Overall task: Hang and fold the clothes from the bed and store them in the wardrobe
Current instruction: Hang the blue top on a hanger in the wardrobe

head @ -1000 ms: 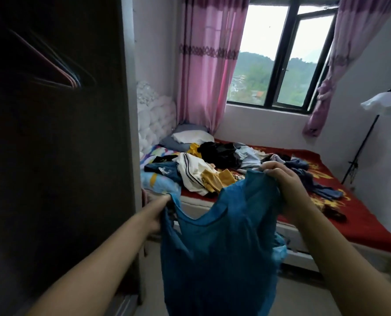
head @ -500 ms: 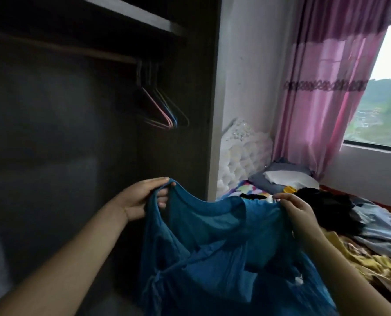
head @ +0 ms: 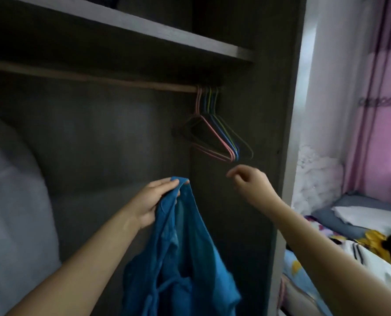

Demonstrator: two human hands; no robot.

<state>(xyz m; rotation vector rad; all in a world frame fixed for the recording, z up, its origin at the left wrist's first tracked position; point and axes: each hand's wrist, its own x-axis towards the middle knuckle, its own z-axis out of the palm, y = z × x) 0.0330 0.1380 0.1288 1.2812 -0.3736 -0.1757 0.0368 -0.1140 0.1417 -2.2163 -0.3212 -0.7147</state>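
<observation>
Your left hand (head: 154,202) pinches the blue garment (head: 178,258) by its top edge, and it hangs in front of the open wardrobe (head: 126,137). Your right hand (head: 247,183) is empty, fingers loosely curled, just below the coloured hangers (head: 221,137) bunched on the rail (head: 98,78).

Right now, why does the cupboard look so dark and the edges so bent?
Head view: daylight from the right brightens the pink curtain, while the wardrobe interior stays shadowed; the wide lens bows the shelf and rail; slight motion blur softens the blue garment and right hand; the hangers remain legible.
</observation>
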